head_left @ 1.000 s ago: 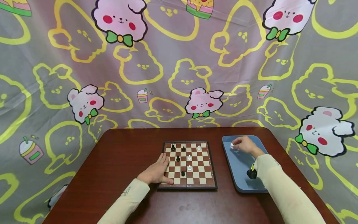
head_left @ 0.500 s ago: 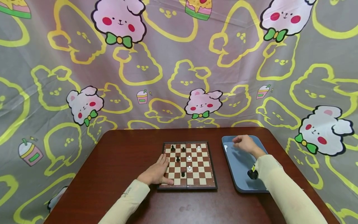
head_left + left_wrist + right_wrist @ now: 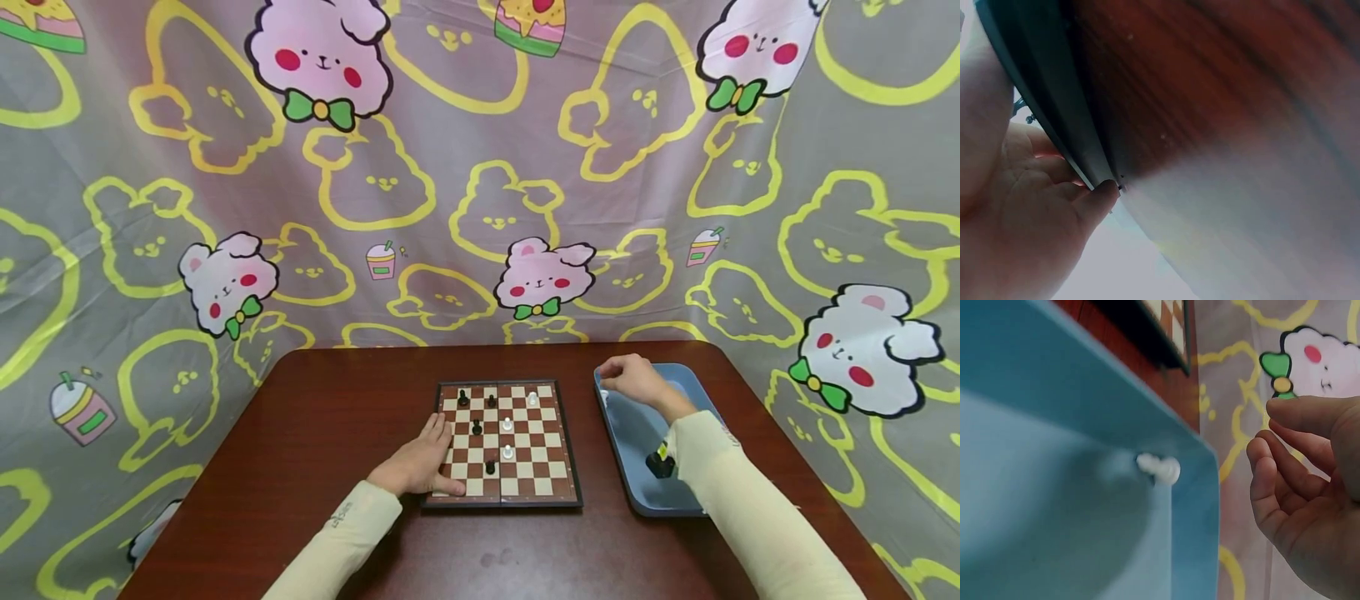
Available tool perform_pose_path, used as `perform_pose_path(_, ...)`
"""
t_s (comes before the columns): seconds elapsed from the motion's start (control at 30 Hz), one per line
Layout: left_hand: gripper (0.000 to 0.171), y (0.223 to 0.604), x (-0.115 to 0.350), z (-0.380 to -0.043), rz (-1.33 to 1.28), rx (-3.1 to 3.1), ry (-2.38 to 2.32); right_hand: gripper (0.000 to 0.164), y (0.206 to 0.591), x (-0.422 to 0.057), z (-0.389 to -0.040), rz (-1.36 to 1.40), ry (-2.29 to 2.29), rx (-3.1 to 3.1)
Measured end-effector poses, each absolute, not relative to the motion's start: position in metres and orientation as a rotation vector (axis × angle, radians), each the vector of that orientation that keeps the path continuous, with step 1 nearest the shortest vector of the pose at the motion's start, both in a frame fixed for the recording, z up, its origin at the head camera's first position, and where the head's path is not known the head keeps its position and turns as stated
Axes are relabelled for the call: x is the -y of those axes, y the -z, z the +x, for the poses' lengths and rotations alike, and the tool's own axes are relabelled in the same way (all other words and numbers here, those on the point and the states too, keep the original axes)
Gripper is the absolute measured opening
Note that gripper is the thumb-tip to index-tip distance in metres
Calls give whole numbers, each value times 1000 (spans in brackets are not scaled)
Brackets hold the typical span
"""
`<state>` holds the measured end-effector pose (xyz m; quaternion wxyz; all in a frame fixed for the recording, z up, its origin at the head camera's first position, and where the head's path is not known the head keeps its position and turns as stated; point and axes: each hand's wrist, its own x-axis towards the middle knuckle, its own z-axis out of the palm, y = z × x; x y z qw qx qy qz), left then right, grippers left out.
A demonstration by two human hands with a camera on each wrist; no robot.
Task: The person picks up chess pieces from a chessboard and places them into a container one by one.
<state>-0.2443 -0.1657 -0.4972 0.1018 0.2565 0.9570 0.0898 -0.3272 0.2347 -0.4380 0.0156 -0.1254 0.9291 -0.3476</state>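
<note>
My left hand (image 3: pixel 420 461) rests on the left edge of the chessboard (image 3: pixel 540 502), fingers straight and thumb spread along the near side. The left wrist view shows the dark board edge (image 3: pixel 1054 87) against the fingers. On the board stand several black pieces (image 3: pixel 476 427) and white pieces (image 3: pixel 507 425). My right hand (image 3: pixel 636 379) hovers over the far left corner of the blue tray (image 3: pixel 660 510). In the right wrist view its fingers are loosely bent with nothing between them. A white chess piece (image 3: pixel 1159 467) lies tipped over in the tray, by its wall.
Board and tray sit side by side on a dark red wooden table (image 3: pixel 337 417), with a strip of tabletop between them. A patterned curtain (image 3: pixel 420 250) hangs behind and on both sides. A black wrist camera (image 3: pixel 660 462) hangs below the right sleeve, over the tray.
My right hand held a white piece over the tray, then let it go; it came to lie by the left wall. The hand has since moved left above it. The left hand stayed put.
</note>
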Motion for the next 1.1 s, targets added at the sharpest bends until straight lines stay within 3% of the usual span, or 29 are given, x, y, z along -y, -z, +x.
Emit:
perform_pose_path(0.77, 120, 498, 169, -246, 745, -2813, -274, 22, 455, -168, -327, -485, 1131, -2800)
perform_pose_path(1.1, 120, 501, 169, -246, 757, -2822, -279, 27, 470, -149, -330, -375, 1145, -2808)
